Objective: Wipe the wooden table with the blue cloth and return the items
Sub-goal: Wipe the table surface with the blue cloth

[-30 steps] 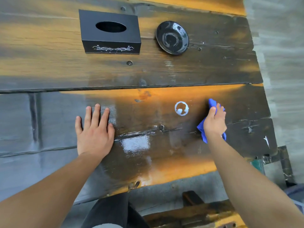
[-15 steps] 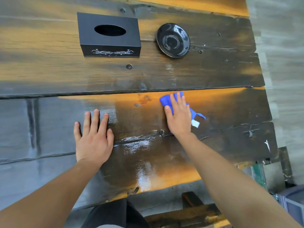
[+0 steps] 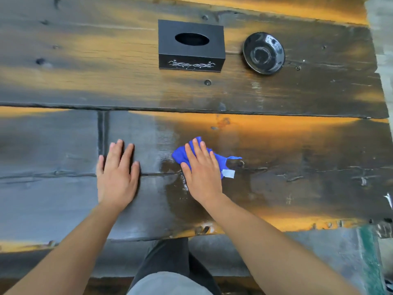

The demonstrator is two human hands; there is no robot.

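Nearest to us, at the bottom edge, we see dark trousers point(image 3: 170, 258) and a grey garment hem above a dim floor strip. Just beyond runs the front edge of the dark, weathered wooden plank table point(image 3: 297, 188), its boards streaked with orange and grey tones. To the right of the table lies pale grey flooring point(image 3: 382, 60), with a green-painted patch at the near right corner.

On the near plank both bare forearms reach forward. Our left hand point(image 3: 117, 177) lies flat, palm down, fingers spread slightly and pointing away from us, holding nothing and pressing on a duller grey stretch of wood. Our right hand point(image 3: 202, 173) also lies flat with fingers extended, pressing down on the crumpled blue cloth point(image 3: 180, 155), which shows past the fingertips and thumb side and trails out to the right, where a small white tag sits at its edge. The wood around and to the right of the cloth looks darker and glossy with wetness, with a sheen near the thumb.

Beyond a long seam between boards, the far plank carries a black rectangular tissue box point(image 3: 191, 45) with an oval slot on top and white scrollwork on its front face. Near it, to the right, rests a glossy black round saucer point(image 3: 263, 53); the two are apart.
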